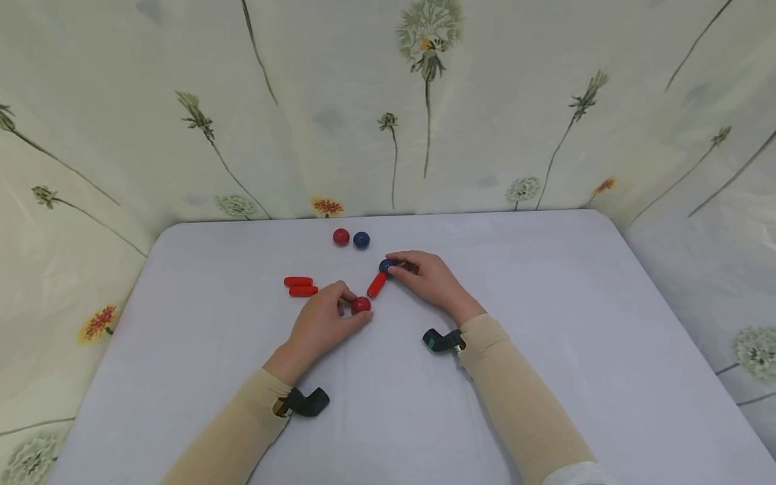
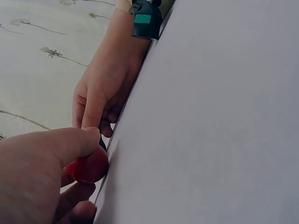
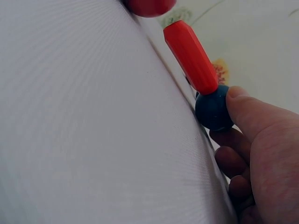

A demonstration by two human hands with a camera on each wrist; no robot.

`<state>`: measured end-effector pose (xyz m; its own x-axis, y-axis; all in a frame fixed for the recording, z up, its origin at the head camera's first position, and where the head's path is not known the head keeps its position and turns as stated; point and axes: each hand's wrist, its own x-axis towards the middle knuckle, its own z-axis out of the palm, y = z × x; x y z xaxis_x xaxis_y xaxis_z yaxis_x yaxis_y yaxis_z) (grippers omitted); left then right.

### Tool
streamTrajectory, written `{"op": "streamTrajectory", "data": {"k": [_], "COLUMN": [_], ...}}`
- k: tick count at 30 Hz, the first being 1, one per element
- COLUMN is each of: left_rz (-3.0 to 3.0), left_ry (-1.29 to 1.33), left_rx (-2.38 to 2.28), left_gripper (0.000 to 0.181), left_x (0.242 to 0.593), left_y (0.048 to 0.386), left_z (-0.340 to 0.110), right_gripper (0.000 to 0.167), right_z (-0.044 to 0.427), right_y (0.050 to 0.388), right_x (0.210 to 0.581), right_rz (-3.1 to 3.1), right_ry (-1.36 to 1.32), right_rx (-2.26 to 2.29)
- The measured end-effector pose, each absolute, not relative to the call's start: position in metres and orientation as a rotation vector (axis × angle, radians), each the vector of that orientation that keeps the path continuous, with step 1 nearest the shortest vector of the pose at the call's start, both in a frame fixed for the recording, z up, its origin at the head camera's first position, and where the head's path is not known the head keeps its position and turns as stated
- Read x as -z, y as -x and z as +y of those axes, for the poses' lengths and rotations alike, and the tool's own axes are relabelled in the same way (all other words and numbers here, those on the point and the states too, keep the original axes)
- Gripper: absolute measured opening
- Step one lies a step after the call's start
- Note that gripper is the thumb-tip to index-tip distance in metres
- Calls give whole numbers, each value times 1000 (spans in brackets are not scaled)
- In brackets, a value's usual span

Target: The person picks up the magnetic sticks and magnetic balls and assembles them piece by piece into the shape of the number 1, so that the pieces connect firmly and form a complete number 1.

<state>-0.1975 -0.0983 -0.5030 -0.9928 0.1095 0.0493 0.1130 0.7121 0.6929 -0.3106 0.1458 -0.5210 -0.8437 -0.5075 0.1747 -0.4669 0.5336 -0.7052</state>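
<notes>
Between thumb and fingers, the left hand [image 1: 321, 324] pinches a red ball [image 1: 361, 305], also large in the left wrist view [image 2: 91, 165]. Up and to the right, the right hand [image 1: 432, 279] holds a blue ball [image 1: 386, 267] by thumb and fingers. A red rod [image 1: 376, 285] slants down-left from that blue ball; in the right wrist view the rod [image 3: 191, 58] has one end against the blue ball [image 3: 214, 109]. The rod's other end points toward the red ball, with a small gap between them in the head view.
A red ball [image 1: 341, 237] and a blue ball [image 1: 361, 240] lie side by side near the back edge of the white table [image 1: 545, 283]. Two red rods [image 1: 298, 281] lie together left of the left hand. A flower-patterned cloth [image 1: 339, 135] hangs behind.
</notes>
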Motion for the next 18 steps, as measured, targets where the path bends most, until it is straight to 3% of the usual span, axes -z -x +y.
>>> {"op": "streamTrajectory", "data": {"k": [18], "left_rz": [-2867], "left_ry": [175], "left_rx": [1157], "left_gripper": [37], "left_x": [503], "left_y": [201], "left_z": [-95], "right_gripper": [42], "right_z": [145], "right_y": [310], "right_x": [522], "right_rz": [2718], "right_ry": [846], "right_rx": [1211]}}
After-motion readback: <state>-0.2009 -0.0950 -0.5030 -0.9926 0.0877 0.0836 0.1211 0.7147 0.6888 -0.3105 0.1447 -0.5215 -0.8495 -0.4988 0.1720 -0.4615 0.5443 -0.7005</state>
